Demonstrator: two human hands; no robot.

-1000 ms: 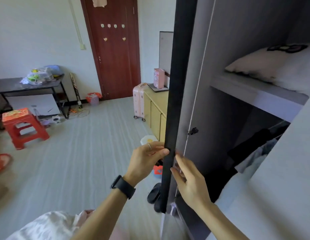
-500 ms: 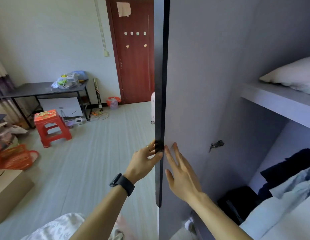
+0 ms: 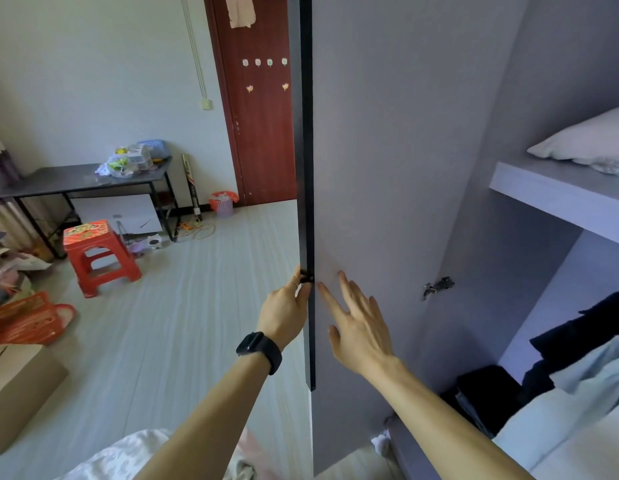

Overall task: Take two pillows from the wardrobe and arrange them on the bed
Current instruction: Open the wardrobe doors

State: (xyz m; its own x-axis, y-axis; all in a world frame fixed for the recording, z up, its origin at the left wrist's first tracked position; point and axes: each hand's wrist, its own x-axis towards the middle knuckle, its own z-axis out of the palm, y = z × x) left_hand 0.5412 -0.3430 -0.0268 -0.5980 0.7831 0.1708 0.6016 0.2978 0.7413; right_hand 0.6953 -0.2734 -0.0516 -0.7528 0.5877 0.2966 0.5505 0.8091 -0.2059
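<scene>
The grey wardrobe door [image 3: 387, 140] stands swung wide, its dark edge [image 3: 306, 168] running down the middle of the view. My left hand [image 3: 284, 311], with a black watch on the wrist, grips that edge from the outer side. Flat against the door's inner face is my right hand [image 3: 358, 325], fingers spread. A white pillow [image 3: 585, 143] lies on the upper wardrobe shelf [image 3: 550, 195] at the right, partly cut off by the frame. Below the shelf hang dark and light blue clothes [image 3: 585, 351].
A red plastic stool [image 3: 98, 256] stands on the pale floor at left, near a dark desk [image 3: 76, 180] with bags on it. An orange basket [image 3: 27, 320] and a cardboard box [image 3: 17, 393] sit at far left. A red-brown room door [image 3: 259, 109] is behind.
The wardrobe door has swung further open with both hands on it. My right hand has gone from the edge to lying flat on the inner face.
</scene>
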